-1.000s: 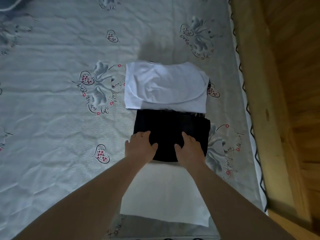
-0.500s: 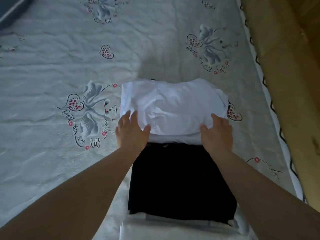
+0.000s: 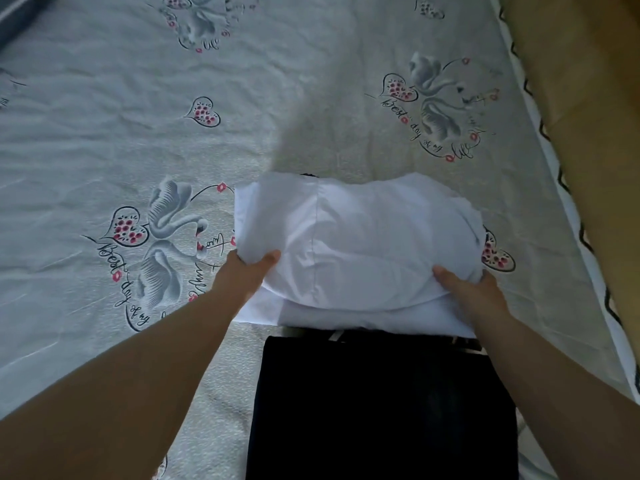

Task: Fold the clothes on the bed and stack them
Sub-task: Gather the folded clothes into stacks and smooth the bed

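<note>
My left hand (image 3: 242, 275) gripped the near left corner of the folded white garment (image 3: 360, 251), thumb on top and fingers tucked out of sight beneath the cloth. My right hand (image 3: 474, 292) gripped the near right corner in the same way, thumb on the upper surface, fingers hidden under the fabric. The white garment lay across the middle of the bed sheet (image 3: 104, 150), with a thin dark edge showing at its far side. Its near edge overlapped the far end of the folded black garment (image 3: 381, 403), which lay flat on the sheet between my forearms. The sheet carried a printed swan and heart pattern. A wooden bed frame (image 3: 581, 98) ran along the right side.
</note>
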